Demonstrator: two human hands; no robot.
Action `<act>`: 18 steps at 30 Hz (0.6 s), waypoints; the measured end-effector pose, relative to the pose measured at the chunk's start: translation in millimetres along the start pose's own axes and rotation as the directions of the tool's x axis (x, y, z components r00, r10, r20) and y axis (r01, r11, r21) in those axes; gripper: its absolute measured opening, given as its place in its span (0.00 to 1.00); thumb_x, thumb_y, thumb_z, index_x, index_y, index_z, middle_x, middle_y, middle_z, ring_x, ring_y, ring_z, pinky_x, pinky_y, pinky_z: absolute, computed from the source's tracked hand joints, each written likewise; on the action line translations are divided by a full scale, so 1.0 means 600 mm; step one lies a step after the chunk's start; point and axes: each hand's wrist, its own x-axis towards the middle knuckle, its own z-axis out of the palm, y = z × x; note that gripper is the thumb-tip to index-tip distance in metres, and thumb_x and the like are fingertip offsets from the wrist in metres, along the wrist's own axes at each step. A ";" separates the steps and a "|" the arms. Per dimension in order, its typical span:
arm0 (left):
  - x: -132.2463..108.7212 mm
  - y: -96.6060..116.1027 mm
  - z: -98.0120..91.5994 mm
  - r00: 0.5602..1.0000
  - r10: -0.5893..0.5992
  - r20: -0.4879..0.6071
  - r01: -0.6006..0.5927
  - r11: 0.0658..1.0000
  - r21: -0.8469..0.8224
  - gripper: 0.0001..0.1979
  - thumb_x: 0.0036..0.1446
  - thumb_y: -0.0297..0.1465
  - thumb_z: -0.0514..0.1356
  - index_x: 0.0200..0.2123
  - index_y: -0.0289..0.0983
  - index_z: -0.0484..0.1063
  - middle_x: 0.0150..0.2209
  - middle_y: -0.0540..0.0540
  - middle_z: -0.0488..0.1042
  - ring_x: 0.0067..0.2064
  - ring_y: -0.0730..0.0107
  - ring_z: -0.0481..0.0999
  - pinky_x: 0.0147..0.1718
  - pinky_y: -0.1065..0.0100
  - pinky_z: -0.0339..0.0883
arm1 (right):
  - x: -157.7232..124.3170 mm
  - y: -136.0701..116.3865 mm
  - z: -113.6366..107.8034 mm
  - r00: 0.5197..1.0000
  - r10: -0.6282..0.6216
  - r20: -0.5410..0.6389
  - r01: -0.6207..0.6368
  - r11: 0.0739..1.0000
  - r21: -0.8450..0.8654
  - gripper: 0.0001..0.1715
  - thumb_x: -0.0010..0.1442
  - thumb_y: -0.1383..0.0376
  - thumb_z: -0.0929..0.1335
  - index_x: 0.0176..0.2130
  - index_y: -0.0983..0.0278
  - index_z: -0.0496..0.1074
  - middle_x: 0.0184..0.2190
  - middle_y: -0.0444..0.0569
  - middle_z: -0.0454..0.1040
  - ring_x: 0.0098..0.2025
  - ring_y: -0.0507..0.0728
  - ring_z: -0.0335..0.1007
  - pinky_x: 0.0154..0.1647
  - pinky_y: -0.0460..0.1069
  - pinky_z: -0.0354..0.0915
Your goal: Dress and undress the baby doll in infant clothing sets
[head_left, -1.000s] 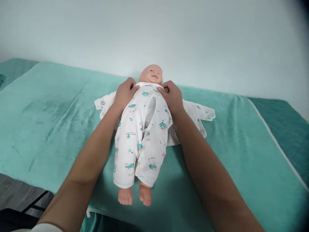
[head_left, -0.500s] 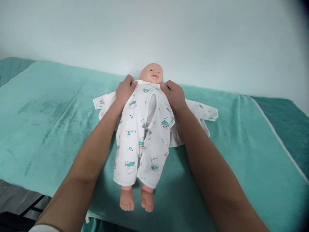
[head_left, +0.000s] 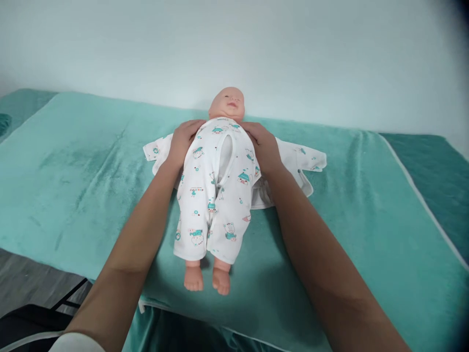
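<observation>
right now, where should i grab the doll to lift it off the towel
Probably the upper torso below the shoulders, from both sides. The doll lies on its back, feet toward you; the left hand and right hand grip its chest there.

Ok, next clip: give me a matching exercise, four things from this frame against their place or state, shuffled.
Things:
1 left hand
2 doll's feet
3 shirt
4 blanket

Places or states:
A teal, lying under everything
B bare, sticking out of the suit legs
C on the doll's side, opposite the right hand
D white, spread open beneath the doll

Pairs: 1-C, 2-B, 3-D, 4-A
</observation>
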 end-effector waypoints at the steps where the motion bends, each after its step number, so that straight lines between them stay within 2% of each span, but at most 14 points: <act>1: -0.010 0.000 -0.003 1.000 0.011 0.001 -0.011 1.000 0.000 0.11 0.59 0.35 0.64 0.44 0.46 0.83 0.56 0.46 0.81 0.61 0.53 0.73 0.67 0.54 0.58 | -0.008 0.000 -0.001 1.000 -0.001 -0.009 0.001 1.000 -0.014 0.18 0.71 0.55 0.62 0.51 0.52 0.79 0.56 0.48 0.79 0.60 0.64 0.73 0.64 0.62 0.65; 4: -0.042 -0.003 -0.010 1.000 0.029 0.001 -0.029 0.998 0.062 0.14 0.60 0.37 0.65 0.49 0.46 0.81 0.62 0.46 0.76 0.69 0.51 0.65 0.72 0.51 0.50 | -0.037 -0.007 -0.003 0.995 0.023 -0.099 -0.031 0.997 -0.074 0.17 0.70 0.54 0.63 0.49 0.52 0.79 0.55 0.49 0.79 0.61 0.64 0.71 0.66 0.64 0.64; 6: -0.065 -0.001 -0.013 0.999 0.028 -0.015 -0.026 0.992 0.125 0.15 0.60 0.38 0.65 0.51 0.46 0.80 0.65 0.45 0.73 0.73 0.49 0.58 0.73 0.49 0.46 | -0.060 -0.017 -0.003 0.976 0.081 -0.201 -0.099 0.992 -0.084 0.14 0.68 0.55 0.65 0.45 0.54 0.79 0.52 0.52 0.79 0.58 0.65 0.72 0.63 0.64 0.67; 9: -0.099 0.013 -0.016 0.997 -0.001 -0.073 0.017 0.977 0.215 0.13 0.62 0.37 0.64 0.50 0.45 0.78 0.66 0.42 0.70 0.72 0.45 0.56 0.72 0.46 0.45 | -0.092 -0.035 -0.001 0.912 0.310 -0.268 -0.314 0.949 0.029 0.10 0.62 0.56 0.70 0.38 0.58 0.79 0.41 0.52 0.80 0.44 0.63 0.76 0.50 0.62 0.73; 12: -0.125 0.037 -0.017 0.990 -0.077 -0.122 0.107 0.960 0.261 0.06 0.61 0.32 0.63 0.42 0.42 0.77 0.56 0.38 0.76 0.64 0.43 0.65 0.67 0.45 0.52 | -0.111 -0.045 0.005 0.818 0.563 -0.117 -0.520 0.811 0.267 0.12 0.56 0.53 0.74 0.34 0.59 0.77 0.29 0.47 0.78 0.32 0.61 0.74 0.37 0.58 0.74; 14: -0.137 0.049 -0.015 0.981 -0.143 -0.129 0.168 0.963 0.212 0.01 0.59 0.29 0.63 0.35 0.41 0.75 0.44 0.39 0.77 0.54 0.46 0.71 0.60 0.49 0.59 | -0.115 -0.045 0.008 0.773 0.635 -0.008 -0.578 0.708 0.405 0.14 0.55 0.51 0.75 0.32 0.58 0.76 0.22 0.44 0.74 0.27 0.59 0.71 0.29 0.56 0.72; 16: -0.145 0.054 -0.012 0.968 -0.204 -0.146 0.218 0.973 0.082 0.02 0.58 0.30 0.64 0.35 0.41 0.73 0.38 0.43 0.76 0.47 0.51 0.73 0.54 0.54 0.63 | -0.113 -0.042 0.009 0.758 0.650 0.049 -0.590 0.652 0.476 0.17 0.56 0.48 0.74 0.31 0.57 0.74 0.18 0.42 0.69 0.23 0.58 0.68 0.25 0.56 0.70; 18: -0.148 0.051 -0.007 0.950 -0.269 -0.158 0.254 0.961 -0.109 0.05 0.58 0.33 0.65 0.38 0.42 0.73 0.39 0.46 0.77 0.48 0.54 0.74 0.51 0.57 0.65 | -0.109 -0.039 0.009 0.794 0.602 0.082 -0.567 0.686 0.457 0.21 0.59 0.44 0.71 0.33 0.57 0.74 0.18 0.42 0.68 0.22 0.59 0.69 0.24 0.56 0.71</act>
